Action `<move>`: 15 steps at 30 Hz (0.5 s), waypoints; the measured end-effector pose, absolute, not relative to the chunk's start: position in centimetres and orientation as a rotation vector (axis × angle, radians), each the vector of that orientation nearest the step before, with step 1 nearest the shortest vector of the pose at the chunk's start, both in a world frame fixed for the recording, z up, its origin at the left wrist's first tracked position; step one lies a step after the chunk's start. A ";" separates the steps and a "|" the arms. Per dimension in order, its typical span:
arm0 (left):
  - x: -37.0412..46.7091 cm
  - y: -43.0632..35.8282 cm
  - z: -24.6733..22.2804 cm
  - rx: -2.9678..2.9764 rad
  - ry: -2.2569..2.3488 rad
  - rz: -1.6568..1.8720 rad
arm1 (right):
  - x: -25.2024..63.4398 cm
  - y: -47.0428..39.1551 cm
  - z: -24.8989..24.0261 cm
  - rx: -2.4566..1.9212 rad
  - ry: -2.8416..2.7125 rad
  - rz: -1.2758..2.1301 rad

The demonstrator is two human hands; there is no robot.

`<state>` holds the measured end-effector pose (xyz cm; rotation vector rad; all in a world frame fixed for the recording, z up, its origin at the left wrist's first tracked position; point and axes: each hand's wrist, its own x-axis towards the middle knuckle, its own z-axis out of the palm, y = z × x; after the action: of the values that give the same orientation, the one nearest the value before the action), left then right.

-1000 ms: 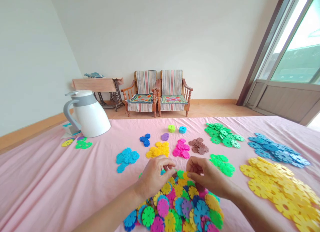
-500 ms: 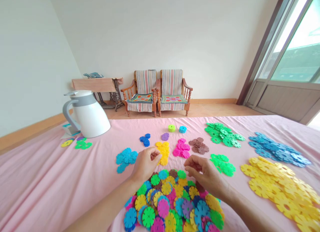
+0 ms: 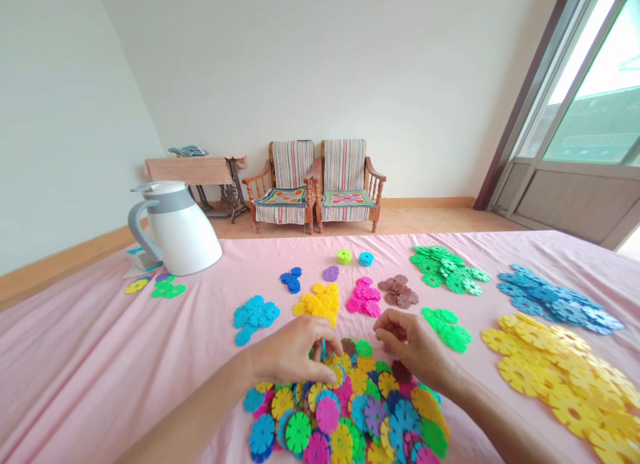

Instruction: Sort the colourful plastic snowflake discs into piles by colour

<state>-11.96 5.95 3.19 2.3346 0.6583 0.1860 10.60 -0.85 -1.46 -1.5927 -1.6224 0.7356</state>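
Observation:
My left hand (image 3: 303,351) is over the far left part of a mixed pile of notched plastic discs (image 3: 327,414). Its thumb and fingers are apart, close above a yellow disc, and the fingertips partly hide the discs under them. My right hand (image 3: 413,344) hovers at the pile's far right edge with its fingers curled in towards the thumb; anything between them is hidden. Just beyond the hands lie small groups of yellow discs (image 3: 320,302), pink discs (image 3: 364,297), brown discs (image 3: 399,292) and light blue discs (image 3: 255,317).
Green discs (image 3: 447,329), blue discs (image 3: 555,296) and a large yellow heap (image 3: 565,377) spread to the right. A white jug (image 3: 185,241) stands at the left on the pink cloth (image 3: 200,344). Two armchairs (image 3: 345,167) are by the wall.
My left hand has moved from the small yellow group back to the mixed pile, and its fingers have spread. More yellow discs now show in that group. My right hand has barely shifted.

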 end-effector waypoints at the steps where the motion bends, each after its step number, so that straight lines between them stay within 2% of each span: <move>1: -11.9 5.7 3.3 2.371 0.648 0.169 | 10.6 -0.8 -1.5 -1.591 -1.624 0.735; 8: -11.7 5.4 3.1 2.445 0.645 0.123 | 10.5 -0.8 -1.4 -1.590 -1.625 0.752; 15: -12.0 6.5 3.1 2.226 0.675 0.184 | 10.6 -1.0 -1.6 -1.585 -1.634 0.773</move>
<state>-12.01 6.50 3.07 2.2264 0.6751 0.1835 10.55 -1.01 -1.58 -1.5845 -1.6345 0.7732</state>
